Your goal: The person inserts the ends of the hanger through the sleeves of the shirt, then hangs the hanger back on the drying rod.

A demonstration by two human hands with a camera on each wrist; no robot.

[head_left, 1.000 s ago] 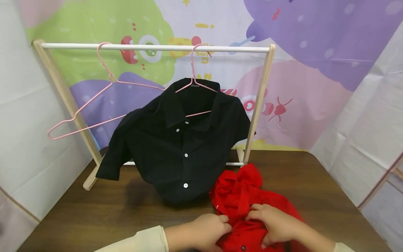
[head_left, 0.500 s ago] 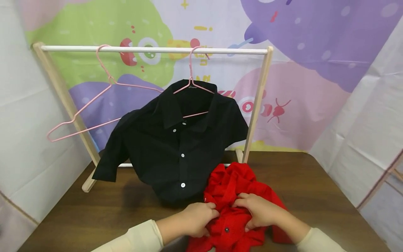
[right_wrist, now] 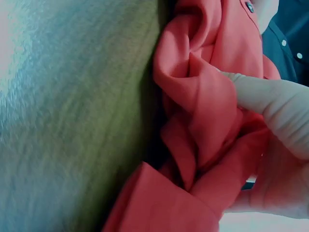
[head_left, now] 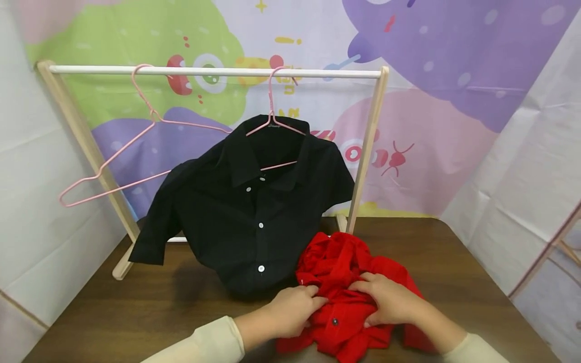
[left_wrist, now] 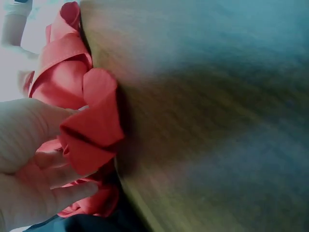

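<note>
A crumpled red shirt (head_left: 338, 297) with a dark button lies on the table, in front of the rack's right side. My left hand (head_left: 295, 310) grips its left side; in the left wrist view, thumb and fingers close around a fold of the red fabric (left_wrist: 91, 140). Opposite it, my right hand (head_left: 390, 301) holds the right side, and the right wrist view has the thumb pressed on bunched cloth (right_wrist: 212, 111). Some fingertips are hidden in the folds. Close behind hangs a black short-sleeved shirt (head_left: 227, 212) with white buttons, on a pink hanger (head_left: 271, 96).
A wooden rack with a white top rail (head_left: 213, 72) stands at the back of the brown table (head_left: 454, 282). Another pink hanger (head_left: 122, 149) hangs bare at the rail's left. A patterned cloth (head_left: 454, 126) covers the wall behind.
Both hands have moved the red shirt away from the near table edge, first leftward, then slightly back right. More of its lower part shows. The head view has shifted slightly.
</note>
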